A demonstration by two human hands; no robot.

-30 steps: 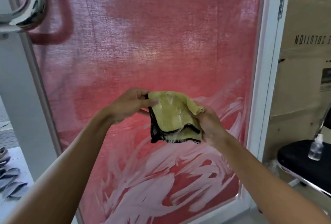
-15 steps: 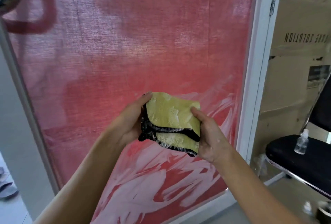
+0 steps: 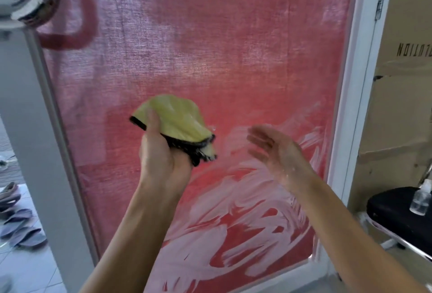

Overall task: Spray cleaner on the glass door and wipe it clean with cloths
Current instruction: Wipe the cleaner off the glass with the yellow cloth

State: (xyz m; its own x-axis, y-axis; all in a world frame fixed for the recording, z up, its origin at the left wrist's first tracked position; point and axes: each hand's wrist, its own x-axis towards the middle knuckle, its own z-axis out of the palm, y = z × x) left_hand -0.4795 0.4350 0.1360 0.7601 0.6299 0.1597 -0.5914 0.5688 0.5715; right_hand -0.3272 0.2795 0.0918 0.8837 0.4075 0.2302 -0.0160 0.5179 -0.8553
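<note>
Fingers of the left hand (image 3: 163, 152) curl tight round the folded yellow cloth (image 3: 175, 124); right hand (image 3: 275, 150) hangs empty, fingers spread, near the glass door (image 3: 222, 47), upper pane looking wiped, white foam smears (image 3: 233, 234) below left to clear

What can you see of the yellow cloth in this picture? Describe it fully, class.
The cloth is yellow-green with a dark edging, and looks like soft, damp microfibre. It is folded into a bunched wad, its layers showing at the lower right. The left hand grips it from below, thumb across its front, holding it up in front of the glass door. The right hand is open beside it and does not touch it.
</note>
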